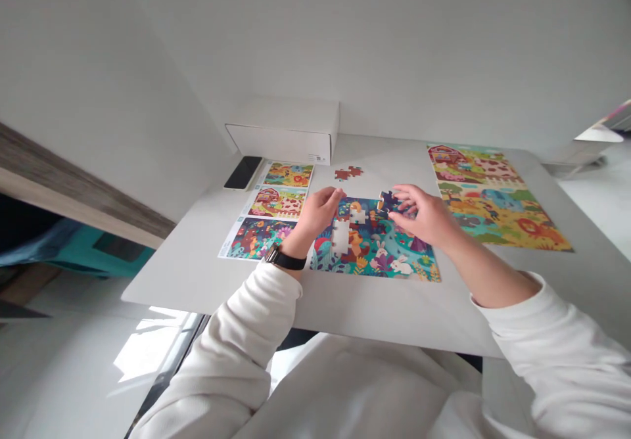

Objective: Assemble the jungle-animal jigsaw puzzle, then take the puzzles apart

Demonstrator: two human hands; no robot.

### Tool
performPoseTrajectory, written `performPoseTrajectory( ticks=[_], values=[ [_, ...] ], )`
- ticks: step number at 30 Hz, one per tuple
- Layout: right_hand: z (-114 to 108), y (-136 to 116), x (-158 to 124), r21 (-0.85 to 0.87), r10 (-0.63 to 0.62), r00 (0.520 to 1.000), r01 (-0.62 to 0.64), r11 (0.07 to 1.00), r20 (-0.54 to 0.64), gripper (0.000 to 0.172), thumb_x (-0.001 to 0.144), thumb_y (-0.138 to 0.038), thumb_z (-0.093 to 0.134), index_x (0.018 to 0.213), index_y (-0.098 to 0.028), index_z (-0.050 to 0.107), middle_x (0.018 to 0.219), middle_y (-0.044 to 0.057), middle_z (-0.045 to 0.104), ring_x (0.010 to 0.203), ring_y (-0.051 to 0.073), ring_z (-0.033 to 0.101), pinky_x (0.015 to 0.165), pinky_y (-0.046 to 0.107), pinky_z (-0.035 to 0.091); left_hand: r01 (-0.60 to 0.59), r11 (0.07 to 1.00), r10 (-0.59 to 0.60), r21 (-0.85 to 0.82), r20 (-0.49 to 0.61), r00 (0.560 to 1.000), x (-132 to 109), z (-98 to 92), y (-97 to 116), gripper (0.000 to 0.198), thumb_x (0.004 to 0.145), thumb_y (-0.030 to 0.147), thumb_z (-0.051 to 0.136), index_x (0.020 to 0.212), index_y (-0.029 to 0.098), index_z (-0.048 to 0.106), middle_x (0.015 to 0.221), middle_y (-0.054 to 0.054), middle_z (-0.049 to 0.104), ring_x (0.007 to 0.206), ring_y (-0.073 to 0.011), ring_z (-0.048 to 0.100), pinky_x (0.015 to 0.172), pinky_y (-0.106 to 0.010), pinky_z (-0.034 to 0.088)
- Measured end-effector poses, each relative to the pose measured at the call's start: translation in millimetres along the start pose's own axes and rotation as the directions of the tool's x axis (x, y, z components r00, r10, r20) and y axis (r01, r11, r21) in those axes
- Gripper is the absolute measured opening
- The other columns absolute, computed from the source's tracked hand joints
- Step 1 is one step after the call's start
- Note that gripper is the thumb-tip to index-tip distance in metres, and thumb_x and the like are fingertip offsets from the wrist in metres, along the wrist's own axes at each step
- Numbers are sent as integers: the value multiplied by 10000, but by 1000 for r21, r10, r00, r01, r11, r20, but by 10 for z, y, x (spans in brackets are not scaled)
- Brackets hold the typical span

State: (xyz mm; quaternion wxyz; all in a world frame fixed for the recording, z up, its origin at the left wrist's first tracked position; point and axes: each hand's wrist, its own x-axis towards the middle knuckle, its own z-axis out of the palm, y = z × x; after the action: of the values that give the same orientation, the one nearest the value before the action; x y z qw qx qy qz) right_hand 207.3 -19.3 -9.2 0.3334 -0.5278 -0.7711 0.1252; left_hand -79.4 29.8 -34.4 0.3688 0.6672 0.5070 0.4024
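My right hand (415,214) pinches a dark blue puzzle piece (386,201) between thumb and fingers, over the top part of a jigsaw puzzle (389,255). The puzzle shows forest animals, with white rabbits at the front. Pale gaps where the table shows through sit in its left and upper-left part. My left hand (320,212) is at the puzzle's upper-left edge, fingers curled and pressed together; whatever they hold, if anything, is hidden. Two reddish-brown loose pieces (348,173) lie on the table beyond the puzzle.
A picture sheet (276,201) with three scenes lies to the left, partly behind my left arm. A black phone (243,173) rests at its top corner. Behind stands a white box (280,140). Farm and safari puzzles (497,196) lie on the right of the white table (374,307).
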Motion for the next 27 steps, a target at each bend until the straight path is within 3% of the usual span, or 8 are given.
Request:
performPoseTrajectory(
  ticks=[6, 12, 20, 27],
  values=[
    [175, -10, -348, 27, 27, 998, -26, 999, -63, 608, 893, -317, 800, 1465, -302, 593, 1289, 84, 804, 936, 269, 810, 893, 469, 681, 5, 997, 8, -77, 176, 984, -136, 146, 124, 462, 993, 619, 602, 855, 187, 687, 692, 10, 644, 532, -90, 484, 508, -222, 359],
    [313, 61, -391, -50, -88, 994, 85, 995, -62, 696, 914, -255, 783, 1560, -302, 530, 1332, 88, 789, 1081, 300, 801, 965, 487, 667, 14, 999, 3, -45, 340, 940, -224, 230, 196, 364, 960, 540, 663, 937, 182, 729, 692, 8, 663, 525, -94, 540, 503, -209, 396],
    [413, 70, -433, -79, -237, 971, 237, 968, 8, 767, 936, -221, 769, 1628, -316, 452, 1361, 81, 779, 1140, 297, 785, 995, 484, 655, 70, 997, -58, -18, 370, 927, -210, 300, 144, 232, 913, 401, 694, 953, 180, 750, 619, 34, 621, 480, -85, 505, 475, -200, 371],
    [419, 45, -424, -46, -292, 955, 289, 956, -58, 684, 957, -236, 759, 1588, -316, 506, 1410, 93, 738, 1267, 310, 728, 1080, 515, 624, 153, 988, -138, -8, 395, 908, -195, 264, 137, 246, 938, 413, 649, 933, 185, 739, 616, 29, 611, 440, -84, 485, 406, -195, 342]
  ],
)
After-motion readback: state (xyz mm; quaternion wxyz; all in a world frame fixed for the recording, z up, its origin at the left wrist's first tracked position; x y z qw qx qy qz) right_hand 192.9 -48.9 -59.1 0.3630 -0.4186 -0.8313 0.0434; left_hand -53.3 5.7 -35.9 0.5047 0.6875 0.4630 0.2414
